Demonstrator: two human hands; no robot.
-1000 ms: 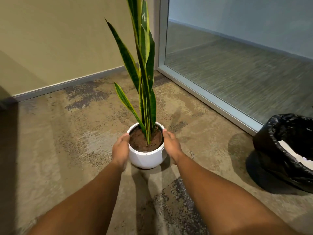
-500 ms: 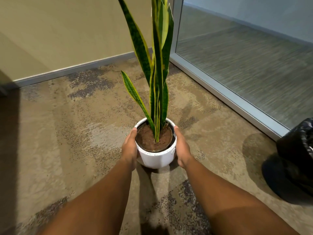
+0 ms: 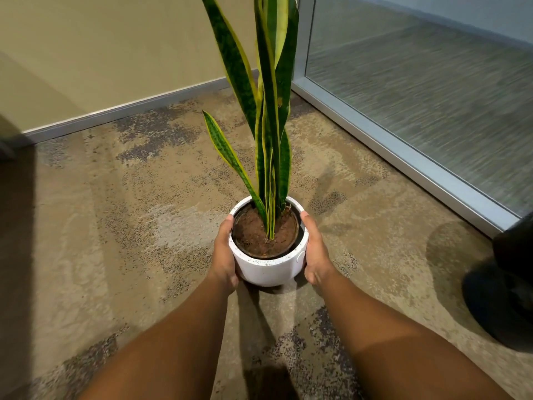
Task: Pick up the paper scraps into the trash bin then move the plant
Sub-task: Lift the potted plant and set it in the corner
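Both hands were seen clamped on the white pot [image 3: 269,268] of the plant [image 3: 271,90], which sat low in the middle of the head view, over the mottled carpet floor [image 3: 115,226]. The left hand [image 3: 224,256] was pressed to the pot's wall at 9 o'clock and the right hand [image 3: 315,255] at 3 o'clock, so the pot was held squarely between them, neither hand nearer than the other. The fingers [image 3: 307,223] were curled round the far side of the wall and closed on it; their tips were hidden behind the pot. Whether the base was resting on the floor or lifted just clear of it could not be told. The long axis of the plant was seen running up from the soil [image 3: 261,236] toward 12 o'clock, the tall leaves passing out of the top of the view, with one shorter leaf [image 3: 230,157] leaning toward 11 o'clock. Because so much height stood above the grip, it was judged that the pot would have to be kept level in any carry. A black trash bin [image 3: 510,284] was partly seen at 3 o'clock, well apart from the pot; its inside was not shown. No paper scraps were seen on the floor, so the move of the plant was judged to be the step in hand.
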